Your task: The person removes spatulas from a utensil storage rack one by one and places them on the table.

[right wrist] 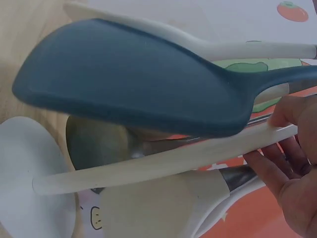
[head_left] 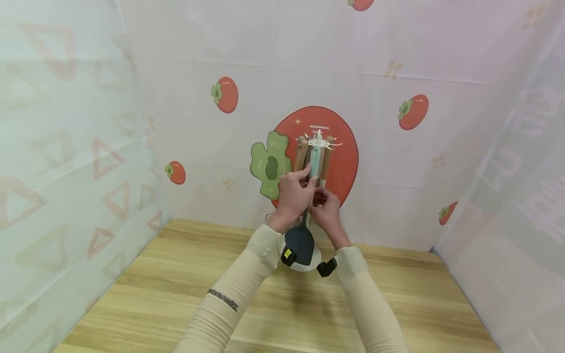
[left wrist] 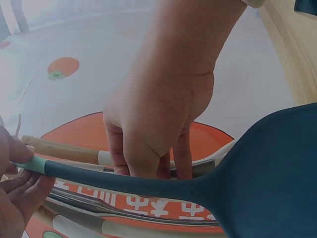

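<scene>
A turner with a dark blue blade [head_left: 300, 244] and a turquoise handle [head_left: 315, 159] hangs upright, blade down, at the front of a white utensil rack [head_left: 319, 142]. My left hand [head_left: 295, 193] pinches the turquoise handle between thumb and fingers. Lower down, my right hand [head_left: 326, 211] grips the rack's white pole [right wrist: 148, 166], fingers curled round it behind the turner's shaft [left wrist: 124, 184]. Whether the handle's top sits on a hook is too small to tell.
Other utensils with wooden handles [head_left: 328, 157] hang around the rack, among them a metal ladle [right wrist: 99, 144] and a pale broad-bladed one [right wrist: 148, 213]. The round white base [right wrist: 29, 173] stands on the wooden table [head_left: 176, 274], close to the strawberry-printed back wall [head_left: 194, 122].
</scene>
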`<state>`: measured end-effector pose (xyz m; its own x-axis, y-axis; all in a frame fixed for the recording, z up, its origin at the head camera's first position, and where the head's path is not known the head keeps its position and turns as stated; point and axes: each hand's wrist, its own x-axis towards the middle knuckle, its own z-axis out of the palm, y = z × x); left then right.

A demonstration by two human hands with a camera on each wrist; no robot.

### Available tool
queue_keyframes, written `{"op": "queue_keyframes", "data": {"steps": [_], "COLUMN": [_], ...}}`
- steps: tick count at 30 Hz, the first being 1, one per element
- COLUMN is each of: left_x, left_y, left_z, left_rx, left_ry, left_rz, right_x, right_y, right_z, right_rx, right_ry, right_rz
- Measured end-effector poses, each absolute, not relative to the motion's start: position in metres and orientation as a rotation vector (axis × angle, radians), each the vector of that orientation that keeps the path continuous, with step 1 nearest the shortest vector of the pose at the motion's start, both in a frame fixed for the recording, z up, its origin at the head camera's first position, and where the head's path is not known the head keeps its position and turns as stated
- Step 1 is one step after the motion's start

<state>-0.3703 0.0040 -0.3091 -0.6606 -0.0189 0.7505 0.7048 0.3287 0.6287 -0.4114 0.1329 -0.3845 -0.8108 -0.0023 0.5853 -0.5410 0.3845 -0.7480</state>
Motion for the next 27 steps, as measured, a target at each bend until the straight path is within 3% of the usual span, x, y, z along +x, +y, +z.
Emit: {"op": "queue_keyframes", "data": {"steps": [27], "left_x": [-0.362], "left_y": [0.010], "left_z": [-0.304], "left_rx": [-0.557], "left_ry": [-1.885], "left_rz": [-1.393], "right_x": [-0.412], "right_y": [0.135], "right_z": [-0.395], "right_rx": [0.534], "right_ry": [-2.071], "right_rz": [1.445]}}
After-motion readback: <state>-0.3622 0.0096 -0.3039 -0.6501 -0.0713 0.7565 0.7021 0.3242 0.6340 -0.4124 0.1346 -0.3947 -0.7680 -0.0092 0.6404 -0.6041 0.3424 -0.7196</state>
